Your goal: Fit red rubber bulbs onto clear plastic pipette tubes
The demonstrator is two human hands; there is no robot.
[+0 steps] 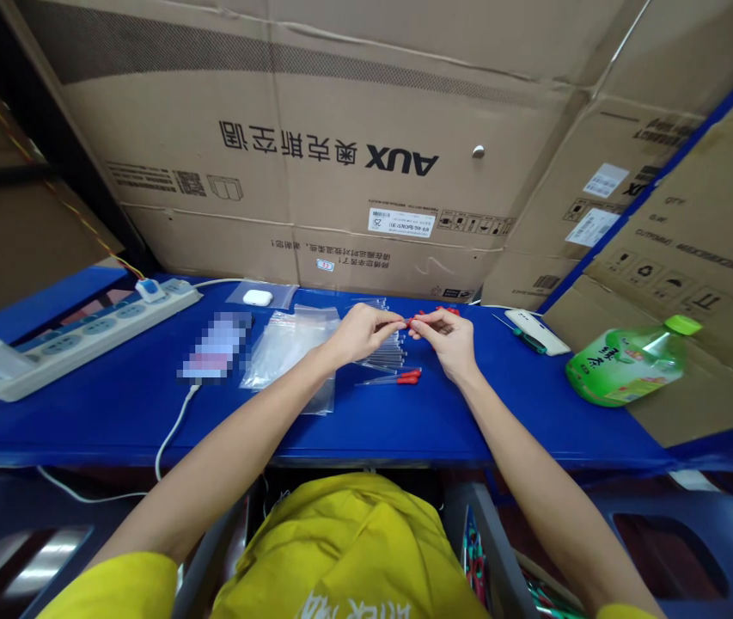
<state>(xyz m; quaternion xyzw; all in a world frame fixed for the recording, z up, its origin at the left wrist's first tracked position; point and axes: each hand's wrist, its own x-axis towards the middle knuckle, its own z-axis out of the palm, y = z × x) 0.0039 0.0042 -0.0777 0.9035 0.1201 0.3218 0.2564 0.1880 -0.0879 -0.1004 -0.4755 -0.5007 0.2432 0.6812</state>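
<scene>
We seem to be in a makeshift workshop, given the flat blue table (366, 438), printed brown cardboard walls (314, 185), thin clear tubes (389, 353) and clear plastic bags (276, 352)

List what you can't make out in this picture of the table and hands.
All in the head view:
Red piece: mostly covered by the fingers of the left hand and right hand.
Clear tubes: partly behind the left hand, so I can't count them.
Phone screen: blurred by pixel blocks.
Shirt lettering: cut by the bottom edge.
</scene>
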